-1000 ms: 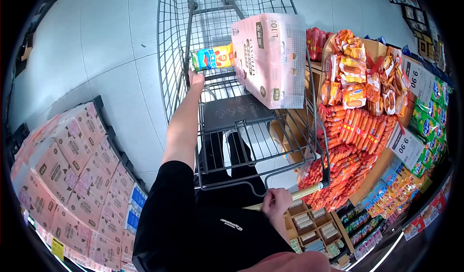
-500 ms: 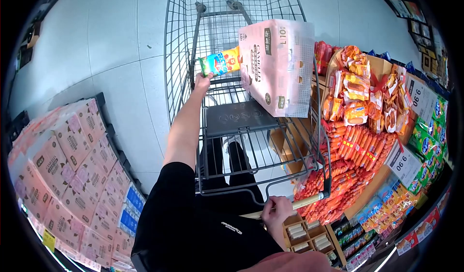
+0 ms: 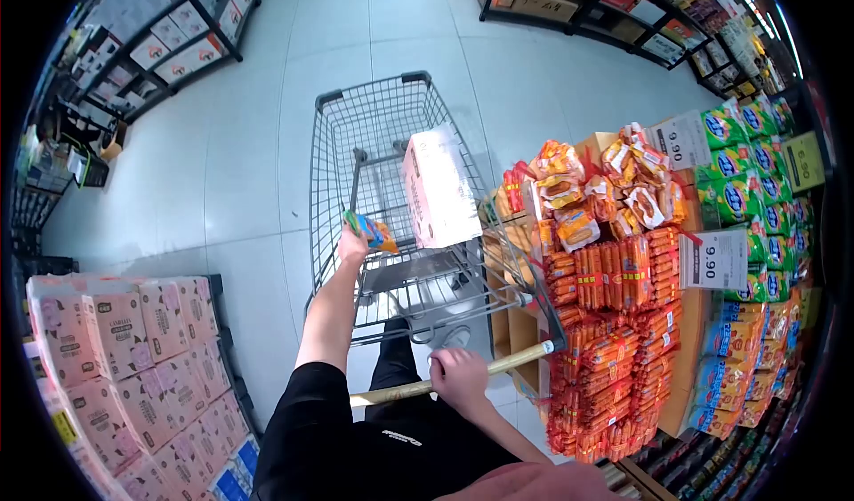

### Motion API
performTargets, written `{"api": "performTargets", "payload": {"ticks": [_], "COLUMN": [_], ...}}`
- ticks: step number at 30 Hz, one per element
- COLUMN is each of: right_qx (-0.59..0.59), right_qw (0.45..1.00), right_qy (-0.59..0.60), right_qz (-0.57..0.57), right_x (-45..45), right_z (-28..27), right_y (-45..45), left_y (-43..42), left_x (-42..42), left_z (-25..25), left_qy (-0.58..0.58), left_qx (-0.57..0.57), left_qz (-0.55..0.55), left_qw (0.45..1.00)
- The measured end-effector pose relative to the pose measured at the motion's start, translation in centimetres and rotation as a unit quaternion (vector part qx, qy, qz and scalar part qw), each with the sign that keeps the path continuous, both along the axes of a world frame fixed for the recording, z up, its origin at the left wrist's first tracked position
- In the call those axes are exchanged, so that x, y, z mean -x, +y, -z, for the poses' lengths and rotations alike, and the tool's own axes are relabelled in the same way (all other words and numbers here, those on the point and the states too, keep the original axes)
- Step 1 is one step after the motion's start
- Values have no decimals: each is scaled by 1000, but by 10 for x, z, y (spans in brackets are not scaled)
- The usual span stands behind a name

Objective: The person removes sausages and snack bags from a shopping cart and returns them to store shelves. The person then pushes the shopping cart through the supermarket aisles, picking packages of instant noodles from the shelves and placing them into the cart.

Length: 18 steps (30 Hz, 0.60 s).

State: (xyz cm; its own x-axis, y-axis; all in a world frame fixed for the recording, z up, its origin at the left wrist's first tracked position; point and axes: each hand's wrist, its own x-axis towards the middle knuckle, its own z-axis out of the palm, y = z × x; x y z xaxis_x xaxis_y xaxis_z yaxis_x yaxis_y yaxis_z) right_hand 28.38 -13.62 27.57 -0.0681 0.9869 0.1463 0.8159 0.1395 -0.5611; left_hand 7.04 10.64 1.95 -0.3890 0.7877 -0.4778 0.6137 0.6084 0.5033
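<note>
My left hand [image 3: 352, 245] is closed on a small, colourful snack bag [image 3: 378, 235], blue, green and orange, inside the left part of a grey wire shopping cart [image 3: 415, 77]. To the right of the bag, a large pink-and-white pack [image 3: 438, 189] stands in the cart. Its top shines brightly and its print is hard to read. My right hand [image 3: 459, 376] is wrapped over the pale cart handle [image 3: 518, 359], close to my body. The undersides of its fingers are hidden.
Sausage packs [image 3: 614, 341] and bagged snacks [image 3: 569, 189] fill a display close to the cart's right side. Price signs [image 3: 714, 261] and green bags [image 3: 734, 198] stand beyond. Stacked pink packs [image 3: 160, 359] are at left. Shelves [image 3: 569, 12] line the far aisle.
My view has tilted up, showing more aisle ahead. The snack bag has turned from lying flat towards me to a tilted, narrower view, still in my left hand. My right hand stays at the handle.
</note>
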Motion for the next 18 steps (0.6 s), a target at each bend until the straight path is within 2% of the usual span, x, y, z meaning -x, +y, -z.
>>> {"api": "performTargets", "payload": {"ticks": [2, 5, 7, 10, 11, 14, 15, 16, 18], "right_qx": [-52, -2, 43, 129, 168, 239, 234, 221, 195], "right_qw": [998, 994, 975, 890, 872, 767, 767, 727, 649], "right_qy": [17, 103, 213, 437, 457, 594, 595, 649, 732], "right_qz": [-21, -32, -40, -40, -44, -39, -46, -45, -69], "right_x": [-5, -18, -29, -51, -62, -79, -80, -79, -77], "right_z": [-3, 2, -2, 2, -12, -38, -58, -79, -90], "right_y": [-4, -9, -6, 1, 1, 2, -1, -6, -13], "left_y": [-9, -21, -37, -59, -73, -135, -157, -184, -226], "left_x": [3, 13, 7, -4, -13, -52, -66, -84, -116], "left_z": [-38, -56, -99, -166, -199, -302, -323, -346, -363], "left_qy": [2, -37, -25, -93, -110, -236, -284, -309, -348], "left_qx": [-29, -81, -209, -326, -364, -434, -450, -465, -497], "left_qz": [2, -37, -8, 1, 14, 39, 47, 44, 29], "left_qw": [1000, 995, 978, 941, 925, 869, 845, 828, 794]}}
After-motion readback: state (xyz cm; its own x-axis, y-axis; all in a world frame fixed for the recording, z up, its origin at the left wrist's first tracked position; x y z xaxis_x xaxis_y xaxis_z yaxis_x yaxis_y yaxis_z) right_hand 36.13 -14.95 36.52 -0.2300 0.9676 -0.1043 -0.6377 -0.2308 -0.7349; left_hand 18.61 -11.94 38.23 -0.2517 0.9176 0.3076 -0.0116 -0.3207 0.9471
